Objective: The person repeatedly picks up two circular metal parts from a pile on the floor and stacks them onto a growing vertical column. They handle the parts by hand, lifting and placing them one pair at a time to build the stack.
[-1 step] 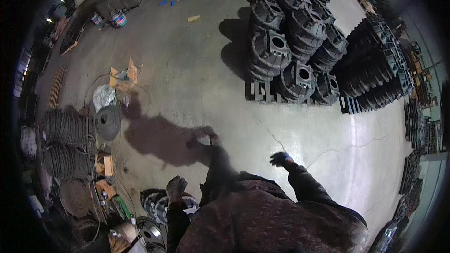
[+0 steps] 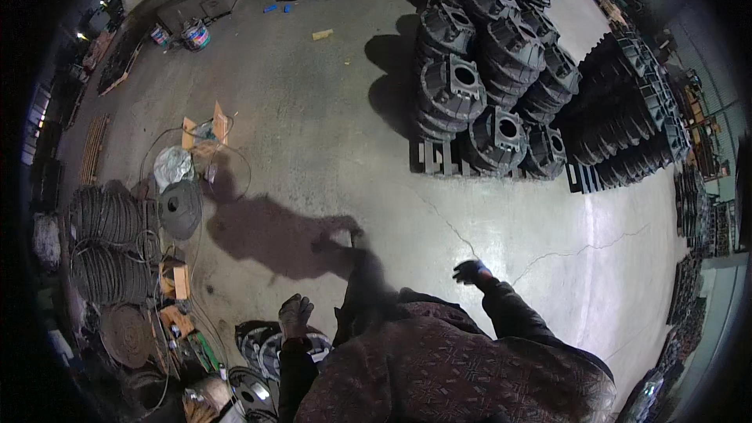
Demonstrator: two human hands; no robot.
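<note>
On a grey concrete workshop floor [image 2: 329, 110], a tall stack of dark cast-metal housings on a pallet [image 2: 486, 78] is seen well ahead and to the right of the person, with a second leaning row of dark castings [image 2: 627, 125] beside it. To the left, coiled bundles of dark wire [image 2: 106, 243] are ranged along the floor's edge. Directly below the left hand, round silver-and-black metal discs [image 2: 266, 345] are piled near the person's feet, their flat faces turned upward. The gloved left hand [image 2: 295, 315] is held just above this pile, fingers loosely curled and nothing gripped; whether the discs are touched cannot be told. The gloved right hand [image 2: 470, 272] is stretched out over bare floor, well apart from the discs, apparently empty, though its openness cannot be made out. The left hand is plainly the nearer to the discs.
</note>
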